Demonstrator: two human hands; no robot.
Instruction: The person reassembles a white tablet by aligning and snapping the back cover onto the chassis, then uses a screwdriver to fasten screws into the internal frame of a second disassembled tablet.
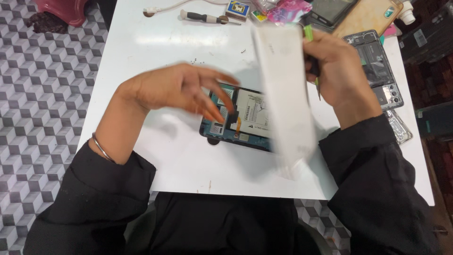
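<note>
Person seated at a white surface point(155, 52), viewed from above. Both forearms in black sleeves; thin metal bangle point(101, 148) sitting on the left wrist.

Opened tablet point(240, 120) is lying flat on the surface near its middle, back removed, blue frame and pale battery showing. Its right part is hidden behind a white back panel point(285, 94).

Right hand point(337, 71) is gripping the white back panel by its upper edge, fingers closed around it. Panel is standing steeply tilted above the tablet, blurred, lower end hanging just over the near edge of the surface. The same hand is also pinching a thin green-tipped tool point(309, 34); its dark shaft is pointing down beside the palm.

Left hand point(181, 89) is hovering over the left end of the tablet, fingers spread loosely and curved, holding nothing. Fingertips are near the tablet's left edge; cannot tell whether they are touching it, owing to blur.

Far edge of the surface: a screwdriver point(207, 18) with a black and white handle, a small blue and yellow box point(238, 9), a pink packet point(288, 10). To the right of the right hand, another opened device point(380, 71) lying face down, dark insides exposed. A few tiny screws point(194, 61) scattered beyond the left hand.

Floor point(42, 94) beside the surface is carrying a grey cube-pattern tile.
</note>
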